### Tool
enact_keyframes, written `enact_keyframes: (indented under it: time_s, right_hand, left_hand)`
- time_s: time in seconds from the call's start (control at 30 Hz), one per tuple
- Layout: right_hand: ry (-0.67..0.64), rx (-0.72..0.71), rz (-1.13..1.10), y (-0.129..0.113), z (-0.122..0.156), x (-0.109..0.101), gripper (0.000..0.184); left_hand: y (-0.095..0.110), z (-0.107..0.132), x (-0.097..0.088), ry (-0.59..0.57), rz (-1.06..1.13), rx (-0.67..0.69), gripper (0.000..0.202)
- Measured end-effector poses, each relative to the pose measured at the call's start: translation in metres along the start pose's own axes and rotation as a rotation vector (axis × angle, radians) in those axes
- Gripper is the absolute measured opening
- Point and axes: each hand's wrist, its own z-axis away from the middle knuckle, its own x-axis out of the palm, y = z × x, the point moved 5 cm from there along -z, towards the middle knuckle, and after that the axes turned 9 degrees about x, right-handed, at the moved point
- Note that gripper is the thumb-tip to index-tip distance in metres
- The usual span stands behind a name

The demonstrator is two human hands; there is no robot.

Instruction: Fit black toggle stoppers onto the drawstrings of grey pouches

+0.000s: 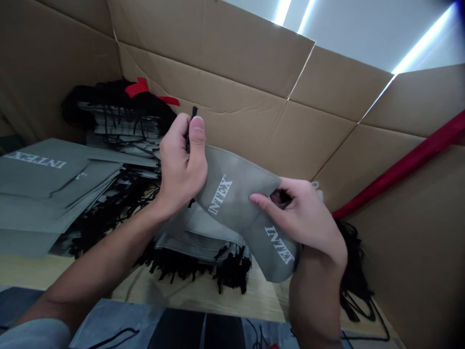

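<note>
I hold a grey fabric pouch [232, 194] printed with white INTEX lettering up in front of me. My left hand [181, 165] pinches the pouch's upper corner together with the tip of a black drawstring [193, 112]. At the pouch's other end, my right hand [308, 218] is closed on the fabric, its fingers bunching the cloth. A second INTEX print shows on the part of the pouch below my right hand.
A stack of grey pouches [199, 237] with black cords lies on the wooden table [203, 295] under my hands. More grey INTEX pouches [47, 184] sit at left, black cords [119, 111] and a red strip [141, 87] behind. Cardboard walls [254, 72] surround; a red bar [399, 169] runs at right.
</note>
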Motion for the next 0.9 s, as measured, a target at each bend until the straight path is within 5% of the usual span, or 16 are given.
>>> enact_keyframes:
  time_s: [0.17, 0.27, 0.37, 0.47, 0.53, 0.63, 0.73, 0.8, 0.9]
  right_hand:
    - [0.349, 0.033, 0.072, 0.007, -0.006, -0.018, 0.027]
    - [0.563, 0.047, 0.114, 0.004, 0.000, -0.031, 0.033]
    - [0.743, 0.028, 0.171, -0.007, 0.011, -0.032, 0.027]
    - [0.605, -0.034, 0.180, -0.019, 0.012, -0.013, 0.016]
    - [0.391, -0.114, 0.133, -0.025, 0.009, 0.004, 0.007]
    - [0.144, -0.201, 0.069, -0.029, 0.007, 0.020, 0.030]
    - [0.029, -0.195, 0.017, -0.026, 0.004, 0.022, 0.036]
    - [0.109, -0.140, -0.008, -0.019, 0.001, 0.014, 0.026]
    - [0.425, 0.009, -0.030, 0.005, -0.007, -0.009, 0.029]
  left_hand:
    - [-0.005, -0.003, 0.008, -0.241, 0.117, 0.039, 0.040]
    - [-0.010, -0.002, 0.006, -0.201, -0.083, 0.035, 0.073]
    - [0.002, 0.005, 0.008, -0.255, -0.058, -0.017, 0.063]
    - [0.024, 0.025, 0.024, -0.622, 0.415, -0.208, 0.060]
    - [0.038, 0.033, 0.028, -0.734, 0.650, -0.282, 0.062]
    - [0.033, 0.029, 0.028, -0.595, 0.623, -0.333, 0.038]
    - [0.013, 0.020, 0.029, -0.479, 0.475, -0.353, 0.021]
    - [0.002, 0.016, 0.030, -0.453, 0.429, -0.355, 0.016]
    - [-0.007, 0.013, 0.028, -0.372, 0.464, -0.388, 0.015]
